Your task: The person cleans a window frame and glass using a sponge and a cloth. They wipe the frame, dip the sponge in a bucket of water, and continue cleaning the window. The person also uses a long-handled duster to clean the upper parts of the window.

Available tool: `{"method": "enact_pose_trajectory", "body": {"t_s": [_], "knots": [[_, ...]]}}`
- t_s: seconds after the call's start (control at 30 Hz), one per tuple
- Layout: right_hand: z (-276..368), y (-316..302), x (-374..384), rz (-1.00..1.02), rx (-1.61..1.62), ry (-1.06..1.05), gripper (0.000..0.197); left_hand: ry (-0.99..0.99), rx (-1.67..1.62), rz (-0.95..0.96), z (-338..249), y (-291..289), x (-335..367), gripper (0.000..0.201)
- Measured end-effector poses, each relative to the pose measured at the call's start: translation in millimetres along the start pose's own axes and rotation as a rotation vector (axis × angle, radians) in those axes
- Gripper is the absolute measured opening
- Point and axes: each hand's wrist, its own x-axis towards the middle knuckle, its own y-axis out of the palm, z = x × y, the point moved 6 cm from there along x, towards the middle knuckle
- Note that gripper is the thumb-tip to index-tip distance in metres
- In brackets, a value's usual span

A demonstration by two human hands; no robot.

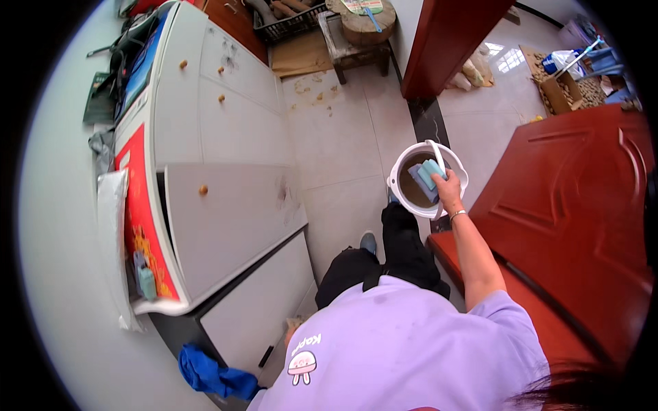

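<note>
Over a white bucket [396, 190], my right hand [448, 191] is closed round a light-blue sponge [430, 172]. A greyish-purple sponge [420, 182] lies against the blue one, above murky brown water [407, 179]. The bucket's white handle [436, 152] stands up and runs beside the sponge to my hand; whether my fingers also grip it I cannot tell. My left hand [289, 336] shows only as a sliver at the lower middle, beside the low grey cabinet and partly behind my purple shirt. Its fingers are hidden.
White cabinet doors [236, 219] with wooden knobs stand at the left. A similar two-colour sponge [145, 279] rests on the red cabinet top. Blue cloth [214, 373] hangs low left. A red wooden door [569, 219] lies close at right; a stool [353, 48] stands far ahead.
</note>
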Motion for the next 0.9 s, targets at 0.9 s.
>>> {"method": "enact_pose_trajectory", "body": {"t_s": [0.9], "knots": [[-75.3, 72.3, 253.5, -0.031, -0.57, -0.076, 0.069, -0.071, 0.222, -0.031, -247.2, -53.1, 168.9, 0.04]]}}
